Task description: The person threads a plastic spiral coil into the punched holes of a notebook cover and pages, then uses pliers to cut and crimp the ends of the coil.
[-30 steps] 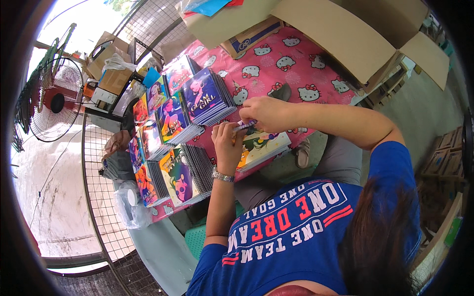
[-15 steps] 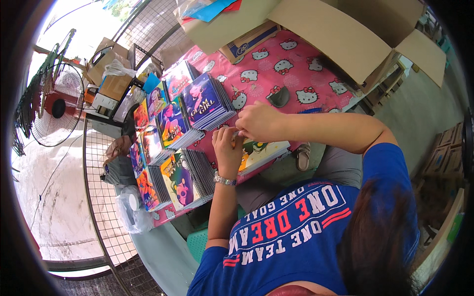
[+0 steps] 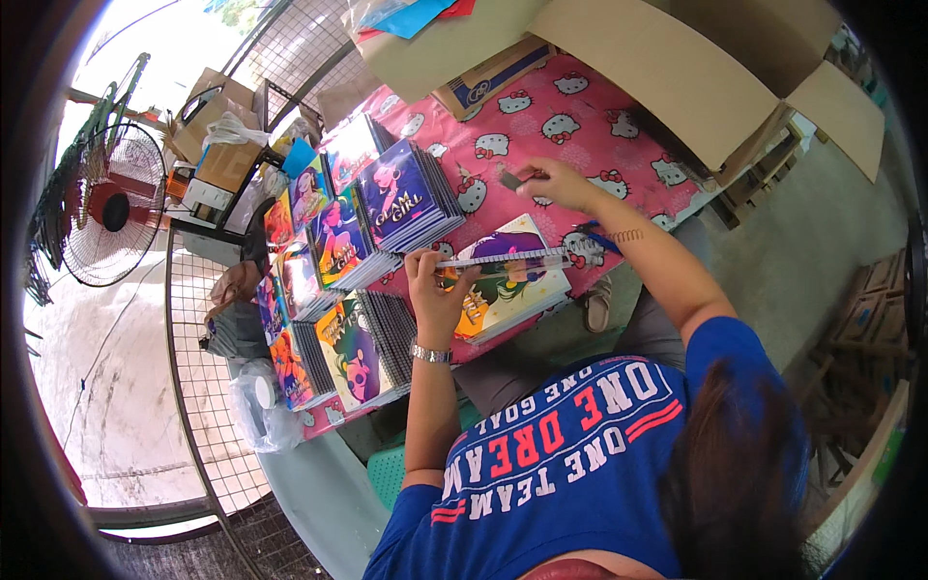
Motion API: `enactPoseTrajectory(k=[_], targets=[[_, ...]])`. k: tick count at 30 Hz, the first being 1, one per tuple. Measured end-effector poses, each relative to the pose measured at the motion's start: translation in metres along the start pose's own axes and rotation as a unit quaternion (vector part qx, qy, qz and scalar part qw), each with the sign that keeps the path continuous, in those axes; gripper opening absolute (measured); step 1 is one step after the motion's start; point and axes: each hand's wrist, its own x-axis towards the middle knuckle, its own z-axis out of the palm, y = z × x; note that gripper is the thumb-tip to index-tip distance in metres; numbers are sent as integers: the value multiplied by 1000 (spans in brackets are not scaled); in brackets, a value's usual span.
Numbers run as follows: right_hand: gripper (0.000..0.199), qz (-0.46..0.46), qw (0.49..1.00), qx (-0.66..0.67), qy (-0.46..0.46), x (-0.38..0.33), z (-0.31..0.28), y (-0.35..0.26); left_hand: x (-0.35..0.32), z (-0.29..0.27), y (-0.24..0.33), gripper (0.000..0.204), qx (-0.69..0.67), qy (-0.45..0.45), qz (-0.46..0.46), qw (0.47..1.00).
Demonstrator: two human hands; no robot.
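Over the pink bench, a spiral notebook is pinched at its left end by the left hand, its spine running rightward. Beyond it, a grey piece is held by the right hand.

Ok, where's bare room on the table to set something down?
Bare pink tablecloth lies beyond the right hand, between the purple notebook stack and the open carton. Crowded: the left, with notebook stacks packed close, and in front, where the left hand holds a notebook.

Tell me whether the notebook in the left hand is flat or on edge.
On edge: the left hand holds the notebook with its bound side up, showing a narrow strip.
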Motion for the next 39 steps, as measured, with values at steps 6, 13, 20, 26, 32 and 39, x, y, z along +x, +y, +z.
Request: enactPoseTrajectory(k=[6, 13, 20, 26, 32, 39], targets=[[54, -55, 927, 222, -296, -23, 9, -85, 11, 1, 3, 40, -52, -53, 16, 997], [51, -71, 957, 143, -243, -14, 17, -83, 11, -1, 1, 39, -74, -67, 30, 995], [43, -33, 850, 417, -321, -7, 22, -88, 13, -4, -8, 37, -111, -107, 16, 988], [36, -47, 929, 221, -294, 1, 15, -102, 18, -4, -7, 35, -150, -108, 9, 983], [30, -56, 849, 412, -326, 1, 26, -104, 20, 4, -15, 32, -255, -103, -39, 961], [54, 34, 955, -295, -6, 31, 0, -13, 12, 2, -19, 24, -310, -65, -126, 940]])
